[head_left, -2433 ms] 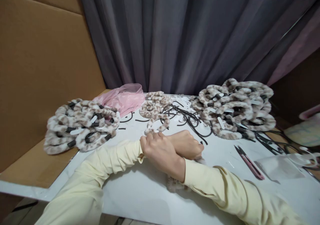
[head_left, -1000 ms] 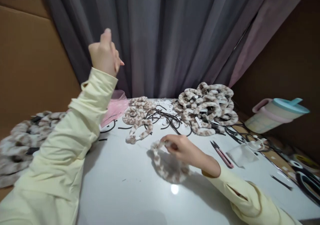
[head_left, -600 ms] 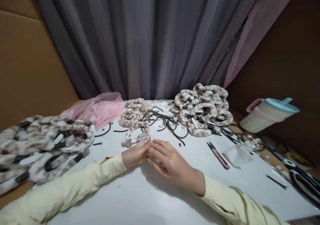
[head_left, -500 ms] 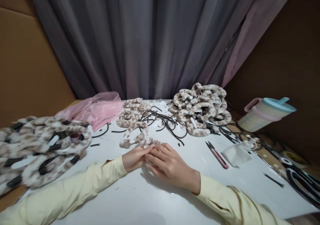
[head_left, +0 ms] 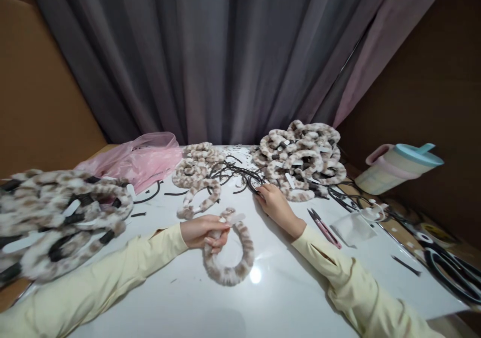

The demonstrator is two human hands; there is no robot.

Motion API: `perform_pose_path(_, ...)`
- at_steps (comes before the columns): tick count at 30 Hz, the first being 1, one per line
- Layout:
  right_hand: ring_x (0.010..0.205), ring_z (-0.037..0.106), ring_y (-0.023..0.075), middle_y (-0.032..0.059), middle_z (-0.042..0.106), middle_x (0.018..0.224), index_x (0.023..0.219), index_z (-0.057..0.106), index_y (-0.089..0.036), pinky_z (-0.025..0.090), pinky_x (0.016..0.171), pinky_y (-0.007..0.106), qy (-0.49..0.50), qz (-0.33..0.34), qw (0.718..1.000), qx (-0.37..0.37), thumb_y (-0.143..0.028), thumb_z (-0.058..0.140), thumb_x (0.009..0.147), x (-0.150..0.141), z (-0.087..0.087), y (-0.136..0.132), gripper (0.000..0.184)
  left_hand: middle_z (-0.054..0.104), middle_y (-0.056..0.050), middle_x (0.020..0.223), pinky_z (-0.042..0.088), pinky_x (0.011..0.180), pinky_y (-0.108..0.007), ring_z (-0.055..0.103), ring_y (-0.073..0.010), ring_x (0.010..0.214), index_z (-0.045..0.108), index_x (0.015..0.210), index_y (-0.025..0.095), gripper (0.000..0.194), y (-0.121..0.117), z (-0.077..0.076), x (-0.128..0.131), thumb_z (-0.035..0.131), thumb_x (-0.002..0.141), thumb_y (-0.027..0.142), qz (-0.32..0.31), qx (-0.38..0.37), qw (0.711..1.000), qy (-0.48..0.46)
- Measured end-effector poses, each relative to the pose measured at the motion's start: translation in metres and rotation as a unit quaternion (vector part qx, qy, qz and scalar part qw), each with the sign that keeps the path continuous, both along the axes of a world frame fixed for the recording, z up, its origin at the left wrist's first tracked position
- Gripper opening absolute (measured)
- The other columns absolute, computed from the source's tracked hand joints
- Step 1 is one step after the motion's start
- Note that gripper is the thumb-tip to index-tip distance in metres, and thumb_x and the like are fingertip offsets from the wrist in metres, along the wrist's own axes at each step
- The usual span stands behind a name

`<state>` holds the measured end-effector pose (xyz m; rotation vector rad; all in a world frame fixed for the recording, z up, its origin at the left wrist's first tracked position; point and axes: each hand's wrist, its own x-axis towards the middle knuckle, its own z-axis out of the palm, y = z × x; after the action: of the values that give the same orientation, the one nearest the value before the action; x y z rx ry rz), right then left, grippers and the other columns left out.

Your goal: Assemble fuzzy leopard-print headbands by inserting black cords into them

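In the head view, the left hand has its fingers clamped on the left side of a furry ring, likely to steady it over the bench; resting or lifted, I cannot tell. The right hand is at black cords, perhaps heaped there for easy reach; whether its fingers grip one, I cannot tell

Fluffy ring gripped, loose black cords beyond it.
The ring is whitish plush with brown-grey patches, its round opening in plain sight and its upper left part covered; a pale translucent strip sits at its top. The thin cords lie beyond the ring and slightly right of it, tangled, several of them curved, their near end partly hidden.
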<state>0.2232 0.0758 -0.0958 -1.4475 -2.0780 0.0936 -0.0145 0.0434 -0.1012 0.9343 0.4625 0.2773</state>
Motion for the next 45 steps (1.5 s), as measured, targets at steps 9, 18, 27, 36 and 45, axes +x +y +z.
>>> perform_pose_path(9, 0.060, 0.058, 0.0146, 0.0096, 0.062, 0.095, 0.120, 0.046, -0.016, 0.048, 0.062, 0.032, 0.225, 0.017, 0.971, -0.076, -0.019, 0.043, 0.081, 0.009, 0.014, -0.002, 0.039, 0.044, 0.004, 0.034, 0.034, 0.041, -0.023, 0.023, -0.0052, 0.028, 0.048, 0.066, 0.013, 0.044, 0.001, -0.002, -0.001, 0.046, 0.084, 0.054, 0.003, 0.017, 1.000, 0.004)
perform_pose_path(18, 0.065, 0.055, 0.0078, 0.0042, 0.061, 0.107, 0.093, 0.067, -0.023, 0.045, 0.057, 0.023, 0.596, 0.158, 0.729, -0.298, -0.017, 0.068, 0.067, 0.018, 0.042, -0.008, 0.027, 0.050, 0.005, 0.039, 0.034, 0.046, -0.026, 0.023, -0.0067, 0.030, 0.047, 0.077, 0.015, 0.063, 0.007, -0.002, -0.002, 0.029, 0.076, 0.075, -0.039, -0.002, 0.999, 0.028)
perform_pose_path(27, 0.041, 0.040, 0.0029, -0.0011, 0.061, 0.071, 0.107, 0.062, -0.024, 0.029, 0.040, 0.019, 0.572, 0.197, 0.725, -0.328, -0.025, 0.069, 0.073, 0.017, 0.048, -0.018, 0.035, 0.059, -0.002, 0.050, 0.023, 0.045, -0.023, 0.029, -0.0044, 0.032, 0.045, 0.067, 0.015, 0.046, 0.008, -0.001, -0.005, 0.059, 0.074, 0.058, -0.039, -0.009, 0.999, 0.025)
perform_pose_path(36, 0.057, 0.056, 0.0103, 0.0032, 0.068, 0.069, 0.082, 0.069, -0.016, 0.041, 0.050, 0.020, 0.257, 0.227, 0.892, -0.293, -0.030, 0.071, 0.072, -0.007, 0.062, -0.044, 0.017, 0.056, -0.001, 0.044, 0.014, 0.037, -0.022, 0.025, -0.0030, 0.029, 0.046, 0.072, 0.013, 0.045, 0.001, 0.010, -0.001, 0.058, 0.075, 0.057, -0.026, 0.042, 0.996, 0.069)
perform_pose_path(45, 0.073, 0.056, 0.0162, 0.0079, 0.065, 0.080, 0.092, 0.061, -0.017, 0.045, 0.065, 0.027, 0.054, 0.326, 0.944, 0.021, -0.015, 0.044, 0.090, -0.036, 0.024, -0.058, 0.017, 0.055, 0.004, 0.045, 0.036, 0.045, -0.022, 0.027, -0.0027, 0.032, 0.038, 0.082, 0.018, 0.055, -0.003, 0.007, 0.004, 0.058, 0.066, 0.068, 0.063, -0.007, 0.995, 0.083)
